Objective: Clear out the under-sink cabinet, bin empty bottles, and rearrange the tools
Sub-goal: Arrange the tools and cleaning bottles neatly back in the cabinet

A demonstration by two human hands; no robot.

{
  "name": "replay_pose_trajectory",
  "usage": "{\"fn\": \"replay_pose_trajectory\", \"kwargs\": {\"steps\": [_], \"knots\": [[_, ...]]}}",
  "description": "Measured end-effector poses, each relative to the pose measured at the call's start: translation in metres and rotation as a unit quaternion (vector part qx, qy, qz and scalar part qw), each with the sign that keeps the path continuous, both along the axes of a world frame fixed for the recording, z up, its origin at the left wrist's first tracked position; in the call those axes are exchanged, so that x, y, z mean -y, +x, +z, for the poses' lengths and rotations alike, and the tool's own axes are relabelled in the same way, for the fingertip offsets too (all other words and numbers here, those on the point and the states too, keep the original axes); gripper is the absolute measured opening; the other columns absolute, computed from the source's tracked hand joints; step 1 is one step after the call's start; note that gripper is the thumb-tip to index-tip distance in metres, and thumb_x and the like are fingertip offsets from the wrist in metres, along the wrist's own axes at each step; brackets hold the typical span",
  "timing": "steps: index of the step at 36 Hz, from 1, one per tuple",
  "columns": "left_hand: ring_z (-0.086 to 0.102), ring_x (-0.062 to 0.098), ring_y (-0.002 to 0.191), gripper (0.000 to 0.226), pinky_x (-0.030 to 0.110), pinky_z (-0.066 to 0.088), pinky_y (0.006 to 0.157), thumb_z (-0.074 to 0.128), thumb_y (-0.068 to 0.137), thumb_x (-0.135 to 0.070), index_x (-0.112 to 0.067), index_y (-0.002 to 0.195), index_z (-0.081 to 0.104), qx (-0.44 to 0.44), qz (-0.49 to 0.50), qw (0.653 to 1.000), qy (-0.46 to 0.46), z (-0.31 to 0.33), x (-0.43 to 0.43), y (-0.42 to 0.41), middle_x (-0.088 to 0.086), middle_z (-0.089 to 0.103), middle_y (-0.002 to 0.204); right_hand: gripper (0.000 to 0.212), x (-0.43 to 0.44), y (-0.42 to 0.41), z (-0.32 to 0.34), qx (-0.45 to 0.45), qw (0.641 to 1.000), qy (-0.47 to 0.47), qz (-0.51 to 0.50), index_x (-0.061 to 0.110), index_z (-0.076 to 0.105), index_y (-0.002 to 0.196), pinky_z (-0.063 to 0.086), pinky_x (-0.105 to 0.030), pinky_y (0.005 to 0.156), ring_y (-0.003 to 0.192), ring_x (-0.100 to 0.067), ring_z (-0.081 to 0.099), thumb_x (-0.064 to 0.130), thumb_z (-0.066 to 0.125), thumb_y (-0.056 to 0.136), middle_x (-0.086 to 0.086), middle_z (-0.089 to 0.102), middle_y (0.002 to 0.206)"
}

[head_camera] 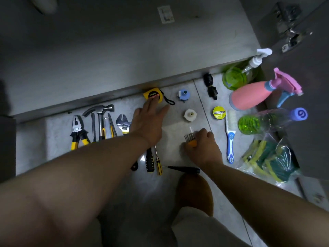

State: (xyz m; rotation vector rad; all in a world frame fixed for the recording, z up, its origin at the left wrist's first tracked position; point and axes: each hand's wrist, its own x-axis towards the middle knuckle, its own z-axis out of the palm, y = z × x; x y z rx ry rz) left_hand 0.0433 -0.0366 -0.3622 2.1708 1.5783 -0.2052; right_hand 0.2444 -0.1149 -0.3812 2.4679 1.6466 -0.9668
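Tools lie in a row on the grey floor tiles below the cabinet edge: pliers (77, 132), a hammer (100, 115), an adjustable wrench (122, 124) and two screwdrivers (154, 162). My left hand (148, 122) stretches forward with straight fingers, its fingertips touching a yellow tape measure (153, 94). Nearer to me, my right hand (203, 147) grips a small orange holder of metal bits (190, 139). Bottles stand at the right: a green pump bottle (235, 77), a pink spray bottle (252, 95) and a clear green bottle (263, 122).
Small parts lie between the tools and bottles: a blue fitting (183, 95), a white cap (190, 114), a black fitting (211, 86), a yellow tape roll (219, 112), a blue-handled brush (230, 134). A bag of sponges (270, 157) sits right; a black pointed tool (183, 169) lies near my knee.
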Motion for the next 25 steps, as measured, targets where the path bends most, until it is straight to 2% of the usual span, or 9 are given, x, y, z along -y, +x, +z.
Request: {"fn": "replay_pose_trajectory", "kwargs": {"steps": [3,6,8,11,17,22,25], "knots": [[-0.003,0.029,0.156,0.099,0.052,0.025,0.117,0.068,0.087,-0.021,-0.031,0.162,0.005,-0.048,-0.006,0.998,-0.029,0.003,-0.022,-0.005,0.005,-0.005,0.17,0.049,0.005,-0.008,0.0,0.006,0.999,-0.006,0.054,0.02,0.04,0.124,0.049,-0.038,0.069,0.092,-0.029,0.061,0.044,0.063,0.087,-0.006,0.048,0.118],[-0.004,0.027,0.157,0.103,0.052,0.023,0.117,0.067,0.086,-0.023,-0.028,0.162,-0.002,-0.083,-0.027,0.995,-0.047,0.006,-0.032,-0.011,0.003,-0.007,0.17,0.044,-0.001,-0.017,0.003,0.001,0.995,-0.01,0.1,0.02,0.041,0.122,0.054,-0.041,0.074,0.093,-0.031,0.062,0.034,0.065,0.088,-0.006,0.046,0.12],[-0.001,0.028,0.156,0.105,0.052,0.025,0.115,0.068,0.084,-0.024,-0.026,0.162,-0.003,-0.1,-0.04,0.993,-0.036,0.007,-0.031,-0.017,0.005,-0.006,0.17,0.048,-0.006,-0.024,0.005,-0.024,0.989,-0.009,0.148,0.02,0.043,0.126,0.056,-0.044,0.08,0.095,-0.031,0.063,0.032,0.069,0.088,-0.006,0.046,0.121],[0.0,0.029,0.156,0.099,0.052,0.027,0.115,0.065,0.086,-0.026,-0.023,0.161,0.001,-0.121,-0.045,0.991,-0.029,0.009,-0.024,-0.03,0.006,-0.003,0.17,0.049,-0.016,-0.035,0.007,-0.036,0.978,0.007,0.206,0.021,0.043,0.13,0.057,-0.047,0.081,0.092,-0.033,0.064,0.028,0.067,0.089,-0.008,0.045,0.122],[-0.005,0.025,0.157,0.094,0.05,0.02,0.122,0.061,0.092,-0.028,-0.021,0.162,-0.001,-0.162,-0.064,0.982,-0.067,0.016,-0.018,-0.064,0.005,-0.01,0.17,0.053,-0.045,-0.06,0.005,0.023,0.949,0.05,0.31,0.017,0.039,0.14,0.057,-0.042,0.068,0.079,-0.036,0.064,0.013,0.06,0.092,-0.015,0.041,0.127],[-0.011,0.023,0.157,0.097,0.049,0.014,0.126,0.06,0.094,-0.026,-0.025,0.162,-0.008,-0.156,-0.056,0.98,-0.108,0.02,-0.018,-0.079,0.001,-0.017,0.169,0.042,-0.078,-0.074,0.005,0.043,0.942,0.094,0.32,0.013,0.049,0.132,0.054,-0.033,0.063,0.074,-0.031,0.063,0.003,0.057,0.093,-0.016,0.044,0.122],[-0.016,0.023,0.156,0.1,0.051,0.01,0.127,0.061,0.094,-0.025,-0.025,0.162,-0.012,-0.132,-0.046,0.982,-0.131,0.018,-0.017,-0.082,0.001,-0.022,0.168,0.031,-0.096,-0.077,0.007,0.028,0.948,0.115,0.295,0.009,0.054,0.124,0.055,-0.032,0.07,0.08,-0.03,0.063,0.004,0.057,0.094,-0.015,0.045,0.122]]}}
